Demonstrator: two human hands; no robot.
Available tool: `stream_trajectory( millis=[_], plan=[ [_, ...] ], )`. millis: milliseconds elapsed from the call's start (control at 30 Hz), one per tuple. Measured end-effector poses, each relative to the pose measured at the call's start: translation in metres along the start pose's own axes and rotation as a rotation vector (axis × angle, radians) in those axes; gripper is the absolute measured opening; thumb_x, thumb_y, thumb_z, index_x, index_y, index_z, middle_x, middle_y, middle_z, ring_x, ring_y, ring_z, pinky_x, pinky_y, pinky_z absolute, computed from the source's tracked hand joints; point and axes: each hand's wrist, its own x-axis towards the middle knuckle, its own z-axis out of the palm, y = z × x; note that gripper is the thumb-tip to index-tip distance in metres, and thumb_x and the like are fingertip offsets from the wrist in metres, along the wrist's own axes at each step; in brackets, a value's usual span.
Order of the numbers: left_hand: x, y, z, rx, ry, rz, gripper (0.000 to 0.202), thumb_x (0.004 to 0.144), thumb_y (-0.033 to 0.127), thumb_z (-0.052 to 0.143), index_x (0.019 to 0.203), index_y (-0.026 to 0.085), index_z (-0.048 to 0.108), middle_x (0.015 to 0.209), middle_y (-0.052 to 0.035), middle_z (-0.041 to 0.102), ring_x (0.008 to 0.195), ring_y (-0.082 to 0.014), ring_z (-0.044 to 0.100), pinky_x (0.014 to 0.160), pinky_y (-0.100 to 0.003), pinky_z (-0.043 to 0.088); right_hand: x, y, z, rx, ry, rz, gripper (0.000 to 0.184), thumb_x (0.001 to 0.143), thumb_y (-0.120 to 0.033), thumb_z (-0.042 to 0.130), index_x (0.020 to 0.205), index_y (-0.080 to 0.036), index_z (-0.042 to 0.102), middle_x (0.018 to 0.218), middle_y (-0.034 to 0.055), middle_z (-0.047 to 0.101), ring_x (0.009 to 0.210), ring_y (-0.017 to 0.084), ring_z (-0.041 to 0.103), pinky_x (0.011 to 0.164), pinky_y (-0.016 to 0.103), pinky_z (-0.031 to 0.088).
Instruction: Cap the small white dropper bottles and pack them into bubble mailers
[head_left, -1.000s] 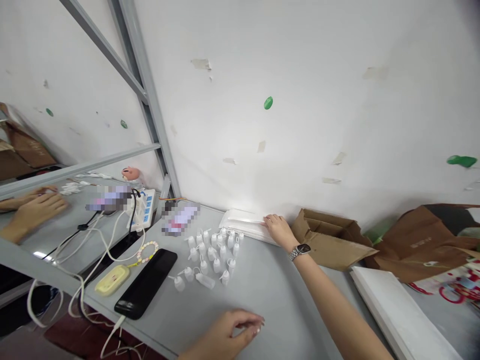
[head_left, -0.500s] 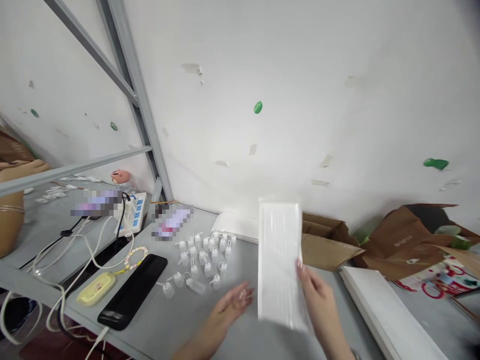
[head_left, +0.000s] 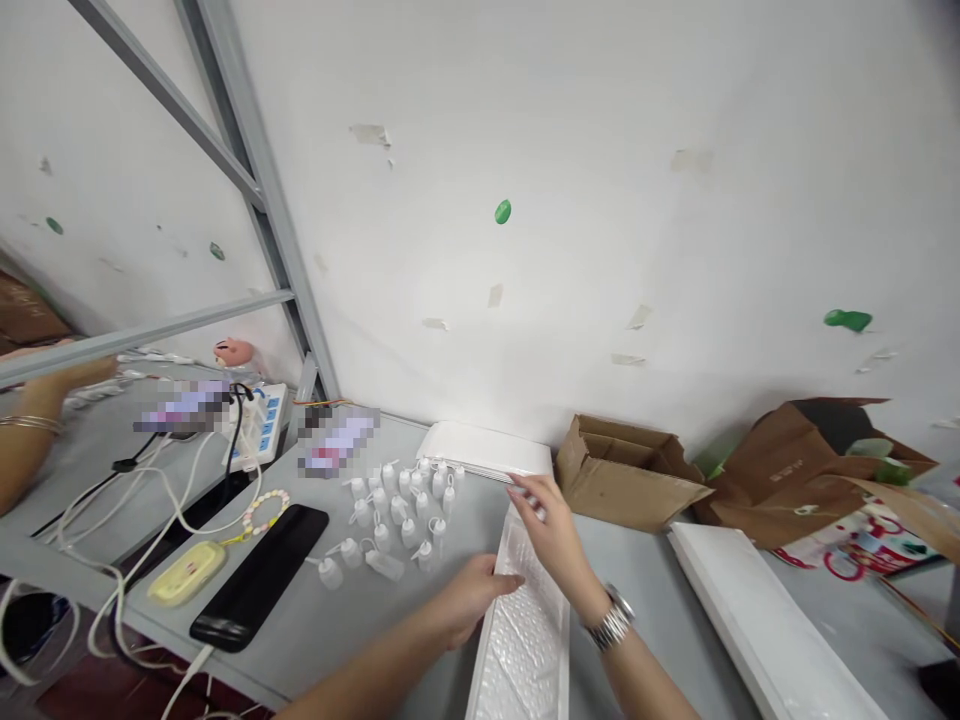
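White tray (head_left: 517,650): in front of you on the counter (head_left: 637,560), long axis running from you towards the wall; it lies just right of your left grip, under your right.
Left grip (head_left: 480,595): nearer its middle, closed on the left rim, thumb over the edge.
Right grip (head_left: 551,525): above the far end, fingers loosely parted, apparently empty.
Cardboard box (head_left: 626,490): open-topped; you can't tell its contents.
Paper bag (head_left: 795,475): open, something green inside.
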Motion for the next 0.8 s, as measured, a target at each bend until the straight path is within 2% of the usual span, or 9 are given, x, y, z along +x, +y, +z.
stream_trajectory(
  millis=[67,167,233,333,433,533,667,800],
  plan=[
    [-0.005,0.001,0.001,-0.010,0.017,-0.015,0.034,0.055,0.029,0.075,0.082,0.010,0.069,0.079,-0.0090,0.072,0.094,-0.0308,0.062,0.088,-0.041,0.039,0.027,0.000,0.032,-0.032,-0.045,-0.025,0.028,0.083,-0.031,0.051,0.105,-0.021,0.065,0.096,0.0079,0.059,0.085,0.019,0.059,0.072,0.030,0.049],
    [-0.011,0.003,0.000,-0.023,0.075,-0.025,0.029,0.054,0.026,0.074,0.079,0.011,0.068,0.079,-0.0078,0.071,0.094,-0.0312,0.061,0.087,-0.042,0.039,0.050,0.008,0.070,-0.037,-0.042,-0.029,0.026,0.081,-0.030,0.055,0.102,-0.021,0.066,0.101,0.0085,0.058,0.091,0.021,0.057,0.080,0.034,0.047],
    [-0.013,0.004,-0.002,-0.021,0.112,-0.020,0.026,0.054,0.026,0.073,0.075,0.012,0.068,0.075,-0.0061,0.071,0.090,-0.0306,0.062,0.085,-0.042,0.039,0.056,0.014,0.084,-0.039,-0.037,-0.034,0.023,0.081,-0.031,0.057,0.097,-0.020,0.068,0.100,0.0092,0.059,0.093,0.022,0.056,0.084,0.036,0.045],
    [-0.013,0.001,-0.006,-0.017,0.132,-0.025,0.028,0.054,0.029,0.074,0.075,0.012,0.068,0.069,-0.0053,0.070,0.085,-0.0294,0.064,0.083,-0.042,0.041,0.056,0.020,0.090,-0.042,-0.042,-0.048,0.018,0.081,-0.030,0.056,0.082,-0.020,0.070,0.089,0.0084,0.063,0.089,0.023,0.057,0.083,0.037,0.045],
    [-0.010,-0.004,-0.009,-0.025,0.129,-0.030,0.035,0.053,0.036,0.076,0.077,0.012,0.068,0.073,-0.0070,0.071,0.084,-0.0288,0.064,0.081,-0.040,0.042,0.055,0.022,0.086,-0.042,-0.028,-0.066,0.022,0.082,-0.030,0.053,0.069,-0.020,0.067,0.077,0.0073,0.064,0.081,0.023,0.057,0.080,0.038,0.045],
    [-0.007,-0.008,-0.009,-0.025,0.127,-0.025,0.039,0.052,0.041,0.077,0.076,0.012,0.068,0.077,-0.0070,0.072,0.085,-0.0288,0.064,0.081,-0.039,0.042,0.055,0.018,0.075,-0.023,0.036,-0.073,0.024,0.083,-0.033,0.050,0.070,-0.020,0.064,0.080,0.0083,0.063,0.082,0.023,0.057,0.078,0.037,0.045],
    [-0.004,-0.004,-0.008,0.030,0.157,0.018,0.040,0.054,0.042,0.077,0.079,0.012,0.069,0.081,-0.0066,0.072,0.090,-0.0292,0.063,0.084,-0.038,0.042,0.049,0.009,0.044,0.018,0.173,-0.026,0.025,0.085,-0.038,0.045,0.081,-0.018,0.060,0.087,0.0100,0.063,0.081,0.022,0.057,0.069,0.034,0.047],
    [0.006,0.004,-0.011,0.065,0.165,0.063,0.042,0.051,0.041,0.079,0.080,0.011,0.070,0.082,-0.0077,0.073,0.090,-0.0294,0.063,0.082,-0.037,0.044,0.026,0.007,0.008,0.223,0.316,0.052,0.023,0.084,-0.040,0.049,0.089,-0.018,0.056,0.091,0.0091,0.065,0.084,0.021,0.060,0.074,0.035,0.048]
  ],
)
